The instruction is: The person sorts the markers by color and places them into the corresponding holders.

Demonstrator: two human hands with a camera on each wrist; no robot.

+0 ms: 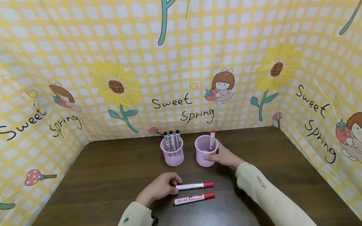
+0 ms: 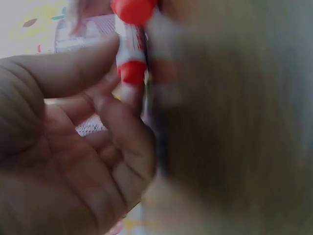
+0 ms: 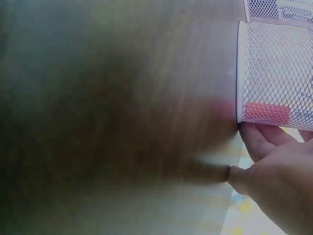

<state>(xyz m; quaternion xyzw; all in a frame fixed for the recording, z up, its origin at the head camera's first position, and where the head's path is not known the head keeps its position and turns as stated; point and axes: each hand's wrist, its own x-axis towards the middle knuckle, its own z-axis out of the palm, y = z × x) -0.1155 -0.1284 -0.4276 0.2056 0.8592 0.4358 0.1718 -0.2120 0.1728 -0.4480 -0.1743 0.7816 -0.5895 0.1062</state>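
Two red whiteboard markers lie on the table. My left hand (image 1: 162, 186) pinches the left end of the farther red marker (image 1: 195, 185) between thumb and fingers. Nearer the front edge lies the other red marker (image 1: 193, 198), roughly parallel to it. Beyond them, my right hand (image 1: 224, 155) holds the right side of a pink mesh pen cup (image 1: 204, 159), thumb at its front. A red-capped marker (image 1: 212, 139) stands inside that cup, leaning on the right wall. In the right wrist view, fingers (image 3: 257, 142) lie along the side of the mesh.
Left of the held cup stands a second pink mesh cup (image 1: 174, 160) with three black-capped markers (image 1: 171, 141). A yellow checked cloth (image 1: 181, 62) hangs behind and at both sides of the brown table (image 1: 113, 169).
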